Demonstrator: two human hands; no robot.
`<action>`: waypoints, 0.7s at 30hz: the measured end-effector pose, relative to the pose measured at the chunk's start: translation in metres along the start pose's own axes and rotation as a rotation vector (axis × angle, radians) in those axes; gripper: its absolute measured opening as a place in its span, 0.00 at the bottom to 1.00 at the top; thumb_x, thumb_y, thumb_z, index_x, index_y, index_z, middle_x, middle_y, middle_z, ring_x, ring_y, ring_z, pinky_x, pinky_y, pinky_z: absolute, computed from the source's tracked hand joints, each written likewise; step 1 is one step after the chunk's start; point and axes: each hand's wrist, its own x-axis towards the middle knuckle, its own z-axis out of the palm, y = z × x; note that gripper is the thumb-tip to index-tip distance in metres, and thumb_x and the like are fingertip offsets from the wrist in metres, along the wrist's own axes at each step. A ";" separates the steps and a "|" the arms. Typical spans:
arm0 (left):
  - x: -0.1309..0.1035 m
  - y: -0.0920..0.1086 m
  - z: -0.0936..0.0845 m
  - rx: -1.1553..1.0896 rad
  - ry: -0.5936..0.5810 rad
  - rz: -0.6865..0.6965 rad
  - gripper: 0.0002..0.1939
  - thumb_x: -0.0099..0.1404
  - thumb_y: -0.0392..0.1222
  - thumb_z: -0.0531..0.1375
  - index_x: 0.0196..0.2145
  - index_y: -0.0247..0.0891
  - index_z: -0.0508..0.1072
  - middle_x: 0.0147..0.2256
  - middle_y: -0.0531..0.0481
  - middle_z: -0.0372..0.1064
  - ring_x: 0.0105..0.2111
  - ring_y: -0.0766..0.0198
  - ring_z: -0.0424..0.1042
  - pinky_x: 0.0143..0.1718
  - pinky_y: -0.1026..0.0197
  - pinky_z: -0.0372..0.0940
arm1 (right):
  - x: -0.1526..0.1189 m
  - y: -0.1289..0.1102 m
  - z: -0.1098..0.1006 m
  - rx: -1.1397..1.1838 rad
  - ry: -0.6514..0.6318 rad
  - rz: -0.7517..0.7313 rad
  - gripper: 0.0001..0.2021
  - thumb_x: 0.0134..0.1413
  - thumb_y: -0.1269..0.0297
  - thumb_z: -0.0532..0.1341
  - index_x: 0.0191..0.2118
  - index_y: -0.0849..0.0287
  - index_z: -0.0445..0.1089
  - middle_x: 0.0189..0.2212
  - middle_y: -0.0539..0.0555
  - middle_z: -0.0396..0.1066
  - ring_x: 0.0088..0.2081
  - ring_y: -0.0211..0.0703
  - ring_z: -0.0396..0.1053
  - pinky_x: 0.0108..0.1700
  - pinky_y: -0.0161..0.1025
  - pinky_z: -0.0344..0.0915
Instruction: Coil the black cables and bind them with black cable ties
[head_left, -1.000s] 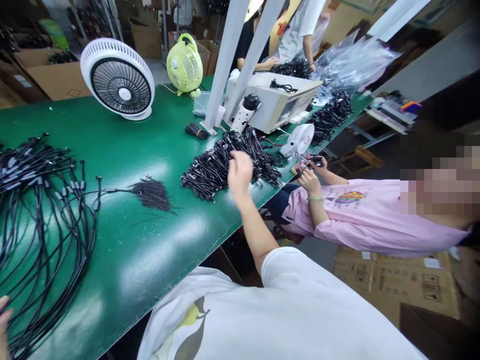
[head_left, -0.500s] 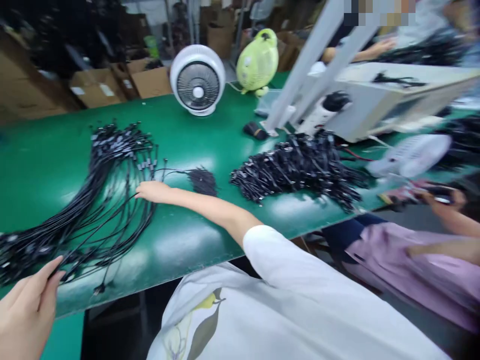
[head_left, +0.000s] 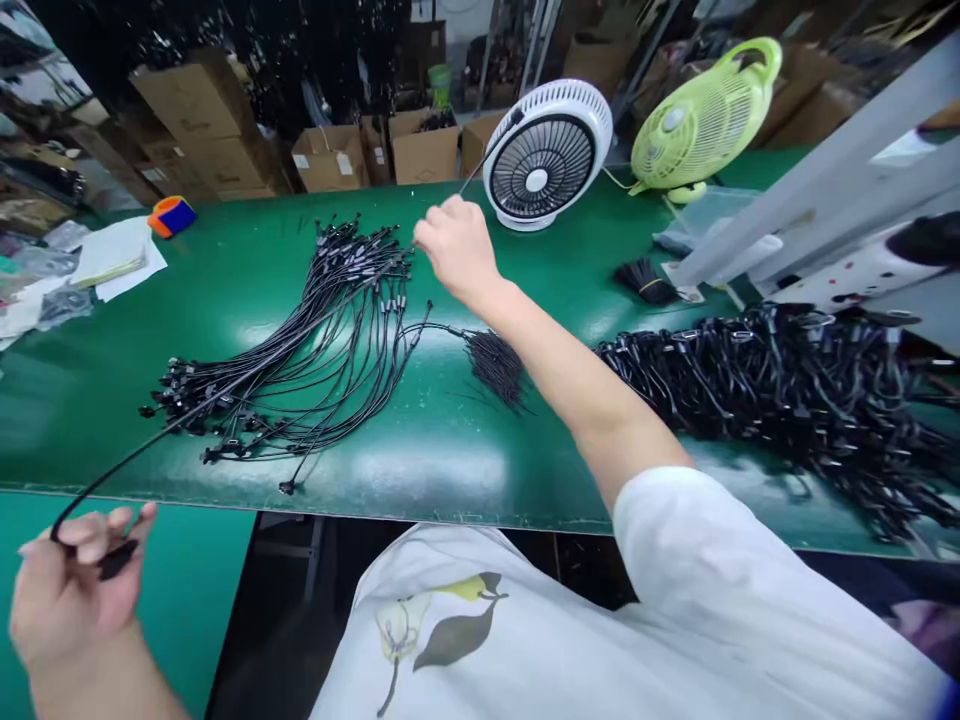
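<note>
A single black cable runs taut and slanting across the view, above a bundle of black cables on the green table. My left hand, low at the left by the table's front edge, is closed around its near end, where a black connector shows in the palm. My right hand is raised toward the back of the table, its fingers pinching the cable's far end; a short dark tip sticks out beyond them. Below my right forearm lies a bunch of thin black ties.
A large heap of black cables covers the right side of the table. Behind stand a white fan and a green fan. Grey posts rise at right. Papers and an orange-blue tape roll lie at far left.
My right hand has lifted from the cable bundle and moved toward the back, stretching one cable out. My left hand still grips its other end. The view has swung left.
</note>
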 end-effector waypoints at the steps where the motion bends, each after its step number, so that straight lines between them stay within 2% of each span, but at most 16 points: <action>1: 0.001 0.000 0.008 -0.132 0.037 -0.040 0.13 0.60 0.66 0.57 0.27 0.63 0.74 0.15 0.67 0.64 0.24 0.67 0.65 0.30 0.61 0.67 | -0.018 -0.006 0.000 -0.034 -0.050 -0.047 0.16 0.68 0.68 0.44 0.41 0.65 0.68 0.39 0.61 0.70 0.48 0.52 0.62 0.50 0.50 0.57; 3: -0.002 -0.003 0.037 -0.267 0.068 -0.043 0.10 0.61 0.58 0.61 0.29 0.54 0.76 0.21 0.65 0.70 0.28 0.68 0.69 0.29 0.64 0.67 | -0.062 -0.032 -0.005 -0.024 -0.196 -0.187 0.13 0.64 0.72 0.49 0.35 0.64 0.69 0.29 0.59 0.70 0.41 0.49 0.64 0.45 0.46 0.58; 4: -0.006 -0.005 0.058 -0.218 0.071 0.009 0.10 0.61 0.55 0.62 0.30 0.49 0.76 0.25 0.62 0.73 0.32 0.65 0.72 0.31 0.62 0.69 | -0.086 -0.050 -0.010 0.008 -0.276 -0.265 0.11 0.62 0.72 0.51 0.32 0.63 0.69 0.24 0.57 0.68 0.35 0.46 0.64 0.39 0.42 0.58; 5: -0.012 -0.007 0.080 -0.113 -0.002 0.056 0.10 0.63 0.53 0.61 0.33 0.45 0.76 0.31 0.57 0.76 0.38 0.60 0.74 0.37 0.57 0.71 | -0.108 -0.068 -0.017 0.088 -0.448 -0.377 0.11 0.63 0.70 0.52 0.33 0.64 0.69 0.23 0.56 0.67 0.31 0.44 0.63 0.33 0.39 0.55; 6: -0.019 -0.010 0.103 -0.002 -0.105 0.112 0.13 0.66 0.53 0.58 0.37 0.42 0.76 0.39 0.52 0.76 0.43 0.57 0.74 0.42 0.52 0.71 | -0.127 -0.085 -0.025 0.192 -0.562 -0.459 0.12 0.65 0.67 0.50 0.36 0.64 0.69 0.23 0.56 0.67 0.30 0.43 0.62 0.30 0.37 0.52; 7: -0.027 -0.013 0.125 0.100 -0.241 0.158 0.16 0.68 0.53 0.55 0.42 0.40 0.75 0.45 0.47 0.75 0.44 0.55 0.74 0.46 0.50 0.70 | -0.142 -0.098 -0.034 0.299 -0.617 -0.525 0.14 0.67 0.65 0.49 0.38 0.64 0.69 0.23 0.55 0.67 0.30 0.42 0.62 0.28 0.36 0.49; 8: -0.036 -0.014 0.145 0.192 -0.399 0.202 0.18 0.69 0.53 0.54 0.45 0.39 0.75 0.46 0.45 0.74 0.43 0.56 0.75 0.49 0.50 0.68 | -0.152 -0.106 -0.042 0.365 -0.640 -0.530 0.15 0.68 0.63 0.48 0.39 0.63 0.69 0.25 0.56 0.68 0.30 0.41 0.62 0.27 0.35 0.46; 9: -0.043 -0.015 0.162 0.242 -0.556 0.236 0.18 0.69 0.52 0.54 0.46 0.38 0.75 0.46 0.44 0.75 0.43 0.56 0.74 0.51 0.50 0.67 | -0.157 -0.108 -0.050 0.406 -0.621 -0.491 0.16 0.68 0.61 0.47 0.41 0.63 0.69 0.26 0.56 0.68 0.31 0.41 0.62 0.27 0.35 0.45; 11: -0.056 -0.015 0.186 0.249 -0.804 0.263 0.18 0.70 0.51 0.53 0.44 0.37 0.76 0.41 0.44 0.75 0.41 0.58 0.74 0.50 0.54 0.66 | -0.156 -0.098 -0.058 0.401 -0.513 -0.314 0.17 0.68 0.59 0.48 0.42 0.62 0.70 0.29 0.57 0.69 0.32 0.42 0.62 0.28 0.35 0.45; 13: -0.063 -0.012 0.201 0.152 -0.966 0.224 0.19 0.70 0.51 0.53 0.41 0.37 0.78 0.38 0.43 0.74 0.40 0.58 0.73 0.48 0.56 0.67 | -0.151 -0.078 -0.057 0.371 -0.387 -0.155 0.18 0.68 0.58 0.48 0.43 0.61 0.71 0.29 0.57 0.68 0.33 0.43 0.62 0.29 0.36 0.45; 14: -0.065 -0.010 0.207 0.075 -1.005 0.167 0.19 0.70 0.52 0.54 0.39 0.36 0.78 0.38 0.43 0.74 0.41 0.58 0.73 0.47 0.56 0.67 | -0.150 -0.069 -0.053 0.372 -0.342 -0.123 0.18 0.68 0.57 0.48 0.43 0.60 0.72 0.29 0.57 0.68 0.34 0.43 0.62 0.29 0.36 0.46; 16: -0.069 -0.009 0.218 -0.111 -0.993 -0.039 0.20 0.67 0.55 0.57 0.38 0.35 0.78 0.40 0.42 0.73 0.42 0.56 0.73 0.47 0.55 0.68 | -0.153 -0.056 -0.045 0.402 -0.306 -0.136 0.19 0.68 0.57 0.48 0.41 0.59 0.73 0.27 0.56 0.69 0.34 0.43 0.63 0.30 0.36 0.47; 19: -0.073 -0.011 0.231 -0.287 -0.899 -0.360 0.21 0.62 0.57 0.62 0.39 0.34 0.76 0.38 0.42 0.74 0.41 0.55 0.74 0.44 0.54 0.69 | -0.164 -0.053 -0.035 0.450 -0.302 -0.139 0.18 0.68 0.58 0.48 0.41 0.58 0.74 0.28 0.55 0.72 0.33 0.42 0.65 0.30 0.37 0.49; 21: -0.076 -0.012 0.236 -0.317 -0.895 -0.406 0.20 0.61 0.55 0.64 0.38 0.34 0.76 0.31 0.46 0.72 0.36 0.59 0.74 0.44 0.56 0.68 | -0.170 -0.054 -0.030 0.464 -0.294 -0.092 0.17 0.68 0.59 0.48 0.42 0.58 0.73 0.31 0.54 0.75 0.33 0.42 0.67 0.31 0.37 0.51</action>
